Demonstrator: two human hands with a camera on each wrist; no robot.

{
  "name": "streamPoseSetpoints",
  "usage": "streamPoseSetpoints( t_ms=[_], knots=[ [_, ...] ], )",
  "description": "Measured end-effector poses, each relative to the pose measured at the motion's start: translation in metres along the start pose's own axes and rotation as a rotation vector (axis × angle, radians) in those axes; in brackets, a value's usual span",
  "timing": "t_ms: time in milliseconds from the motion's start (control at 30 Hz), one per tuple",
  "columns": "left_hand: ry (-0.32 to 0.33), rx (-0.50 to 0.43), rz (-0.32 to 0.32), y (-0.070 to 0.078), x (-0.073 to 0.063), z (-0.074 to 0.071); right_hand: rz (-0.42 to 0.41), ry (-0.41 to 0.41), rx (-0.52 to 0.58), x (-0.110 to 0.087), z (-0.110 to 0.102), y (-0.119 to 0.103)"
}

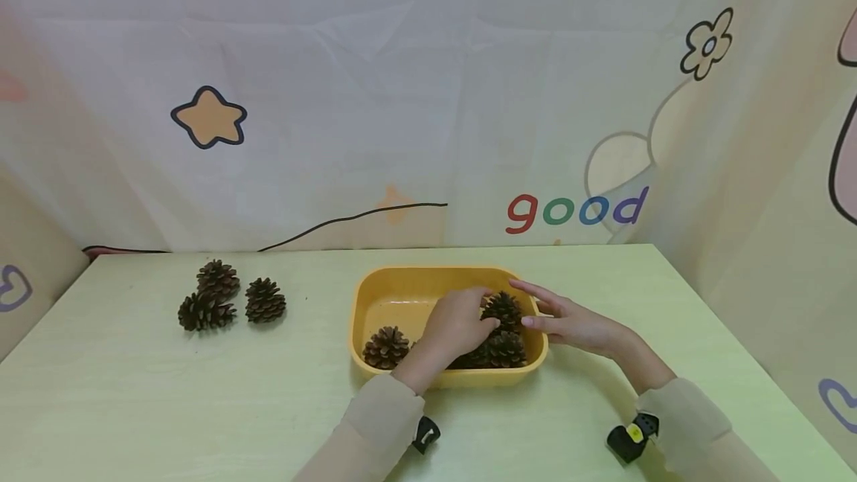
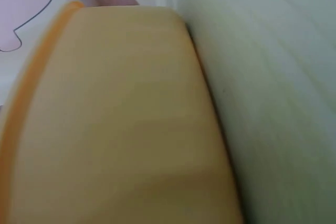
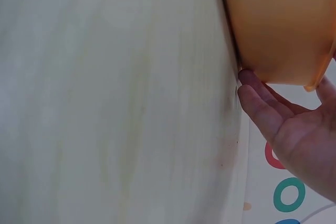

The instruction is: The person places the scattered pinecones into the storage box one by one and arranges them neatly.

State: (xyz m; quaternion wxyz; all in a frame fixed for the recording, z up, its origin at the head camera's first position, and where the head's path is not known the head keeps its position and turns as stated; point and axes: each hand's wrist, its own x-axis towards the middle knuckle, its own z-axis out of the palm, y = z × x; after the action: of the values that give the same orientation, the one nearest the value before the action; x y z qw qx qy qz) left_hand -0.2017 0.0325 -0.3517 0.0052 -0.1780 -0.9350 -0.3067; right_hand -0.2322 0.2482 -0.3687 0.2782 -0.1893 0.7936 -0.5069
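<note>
A yellow plastic basin [image 1: 395, 285] stands on the table with several pine cones inside. My left hand [image 1: 458, 322] reaches over its front edge, thumb and index finger round the left side of a pine cone [image 1: 504, 309] lying atop the others at the right end. The rest of its fingers are hidden. My right hand [image 1: 572, 324] is at the basin's right end, thumb and index finger extended over the rim. In the right wrist view, its lower fingers [image 3: 260, 106] touch the outer wall near the base. Another pine cone [image 1: 386, 348] sits in the basin's front left corner.
Three more pine cones lie on the table at the left, including one [image 1: 265, 300] slightly apart. A printed curtain [image 1: 335, 95] hangs behind the pale green table [image 1: 167, 407]. The basin's outer wall [image 2: 121, 114] fills much of the left wrist view.
</note>
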Motion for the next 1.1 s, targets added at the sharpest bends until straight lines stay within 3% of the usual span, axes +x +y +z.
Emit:
streamPoseSetpoints(
  t_ms=[400,567,733,1100],
  knots=[
    [0.037,-0.143,0.106,-0.021,-0.031,-0.031,0.012,0.007,-0.005,-0.001,0.001,0.0],
    [0.037,-0.267,0.128,-0.036,-0.047,-0.051,0.016,0.008,-0.023,-0.001,0.0,0.0],
    [0.042,-0.37,0.123,-0.056,-0.062,-0.068,0.006,0.007,-0.036,0.0,-0.001,0.0],
    [0.093,-0.394,0.077,-0.101,-0.088,-0.093,0.016,0.016,-0.041,-0.001,-0.001,-0.002]
  ],
)
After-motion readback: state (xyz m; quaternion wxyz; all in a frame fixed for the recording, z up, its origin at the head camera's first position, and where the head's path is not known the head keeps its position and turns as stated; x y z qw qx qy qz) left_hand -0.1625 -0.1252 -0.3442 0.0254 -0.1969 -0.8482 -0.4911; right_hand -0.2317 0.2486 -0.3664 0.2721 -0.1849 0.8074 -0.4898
